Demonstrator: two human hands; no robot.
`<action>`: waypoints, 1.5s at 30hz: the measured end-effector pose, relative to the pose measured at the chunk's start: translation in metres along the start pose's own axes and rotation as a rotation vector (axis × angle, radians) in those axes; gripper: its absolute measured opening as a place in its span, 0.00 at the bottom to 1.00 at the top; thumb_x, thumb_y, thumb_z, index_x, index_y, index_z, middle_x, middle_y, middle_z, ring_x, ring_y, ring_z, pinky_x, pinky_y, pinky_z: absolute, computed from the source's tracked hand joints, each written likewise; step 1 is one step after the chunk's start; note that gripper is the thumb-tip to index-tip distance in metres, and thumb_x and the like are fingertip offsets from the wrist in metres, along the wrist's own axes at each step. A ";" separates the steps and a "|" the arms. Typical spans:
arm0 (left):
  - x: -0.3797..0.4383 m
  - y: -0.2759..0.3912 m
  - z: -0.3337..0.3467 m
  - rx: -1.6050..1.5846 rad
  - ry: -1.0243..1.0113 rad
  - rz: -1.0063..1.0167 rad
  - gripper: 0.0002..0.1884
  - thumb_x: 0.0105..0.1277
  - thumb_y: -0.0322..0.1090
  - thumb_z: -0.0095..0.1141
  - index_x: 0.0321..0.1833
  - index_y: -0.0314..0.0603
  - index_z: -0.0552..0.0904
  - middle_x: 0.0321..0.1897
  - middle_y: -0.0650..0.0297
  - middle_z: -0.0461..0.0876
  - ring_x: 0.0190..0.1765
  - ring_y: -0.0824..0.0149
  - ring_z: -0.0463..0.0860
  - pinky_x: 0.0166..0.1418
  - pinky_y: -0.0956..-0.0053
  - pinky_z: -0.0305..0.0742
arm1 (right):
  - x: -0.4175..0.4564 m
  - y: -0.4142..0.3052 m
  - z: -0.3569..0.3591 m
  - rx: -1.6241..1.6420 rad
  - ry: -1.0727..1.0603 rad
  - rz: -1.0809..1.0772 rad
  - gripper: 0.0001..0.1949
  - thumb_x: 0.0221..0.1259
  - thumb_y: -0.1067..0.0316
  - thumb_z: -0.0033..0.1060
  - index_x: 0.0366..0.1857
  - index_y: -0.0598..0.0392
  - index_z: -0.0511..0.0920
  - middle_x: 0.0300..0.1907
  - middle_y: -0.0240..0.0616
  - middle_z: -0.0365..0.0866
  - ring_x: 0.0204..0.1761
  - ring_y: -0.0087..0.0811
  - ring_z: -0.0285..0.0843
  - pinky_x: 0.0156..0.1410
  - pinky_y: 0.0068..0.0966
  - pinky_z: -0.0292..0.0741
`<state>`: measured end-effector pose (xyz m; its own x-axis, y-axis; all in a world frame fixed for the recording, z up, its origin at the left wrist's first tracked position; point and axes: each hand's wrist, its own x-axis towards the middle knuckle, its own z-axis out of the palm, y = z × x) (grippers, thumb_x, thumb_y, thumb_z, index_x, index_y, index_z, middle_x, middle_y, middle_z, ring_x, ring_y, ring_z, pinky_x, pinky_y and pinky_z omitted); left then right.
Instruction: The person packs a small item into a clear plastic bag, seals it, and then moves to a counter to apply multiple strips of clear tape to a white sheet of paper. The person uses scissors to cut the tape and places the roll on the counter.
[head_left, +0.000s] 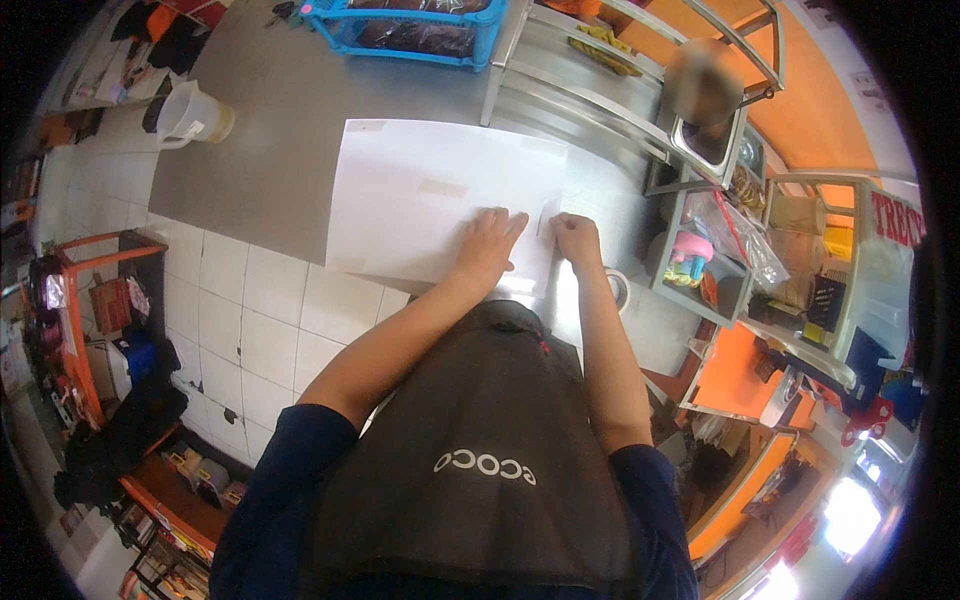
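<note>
A large white sheet (405, 225) lies on the metal table (270, 157) in front of me. Strips of tape show at its corners, and another strip (442, 187) sits near its middle. My left hand (487, 244) rests palm down on the sheet, its fingers spread. At the sheet's right edge, my right hand (579, 238) has curled fingers with the tips beside a narrow translucent strip (546, 217). Whether those fingertips grip anything is too small to tell. A roll of tape (619, 289) stands partly hidden by my right forearm.
A plastic jug (193, 114) stands at the table's left. Beyond the sheet are a blue crate (411, 56) with wrapped contents and a metal rack (577, 94). On the right, a grey bin (701, 296) holds small items. White floor tiles (270, 289) show at left.
</note>
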<state>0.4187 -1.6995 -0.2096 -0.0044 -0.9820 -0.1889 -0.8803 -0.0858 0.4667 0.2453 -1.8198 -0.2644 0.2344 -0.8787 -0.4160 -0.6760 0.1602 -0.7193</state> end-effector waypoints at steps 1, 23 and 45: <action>0.000 0.001 0.001 0.019 0.016 0.007 0.49 0.52 0.35 0.76 0.78 0.52 0.65 0.66 0.51 0.70 0.69 0.48 0.68 0.68 0.52 0.70 | 0.000 -0.002 0.000 0.002 -0.009 0.017 0.13 0.65 0.63 0.65 0.40 0.63 0.88 0.27 0.38 0.87 0.28 0.27 0.82 0.36 0.28 0.77; 0.065 0.028 -0.004 0.354 -0.421 -0.177 0.69 0.43 0.40 0.84 0.84 0.79 0.44 0.73 0.56 0.61 0.73 0.43 0.62 0.55 0.40 0.85 | 0.002 -0.039 -0.002 -0.429 0.028 0.040 0.18 0.60 0.53 0.62 0.37 0.60 0.87 0.39 0.54 0.88 0.44 0.54 0.88 0.53 0.45 0.83; 0.005 -0.002 0.056 0.167 -0.056 0.034 0.38 0.62 0.30 0.65 0.76 0.65 0.69 0.75 0.45 0.60 0.78 0.33 0.54 0.63 0.26 0.70 | -0.144 0.038 -0.053 -0.292 0.355 -0.077 0.11 0.64 0.59 0.66 0.36 0.57 0.86 0.31 0.49 0.83 0.36 0.51 0.81 0.42 0.42 0.76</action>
<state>0.3935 -1.6951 -0.2596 -0.0581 -0.9726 -0.2251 -0.9457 -0.0186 0.3247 0.1488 -1.7113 -0.2022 0.0725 -0.9908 -0.1143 -0.8463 -0.0005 -0.5327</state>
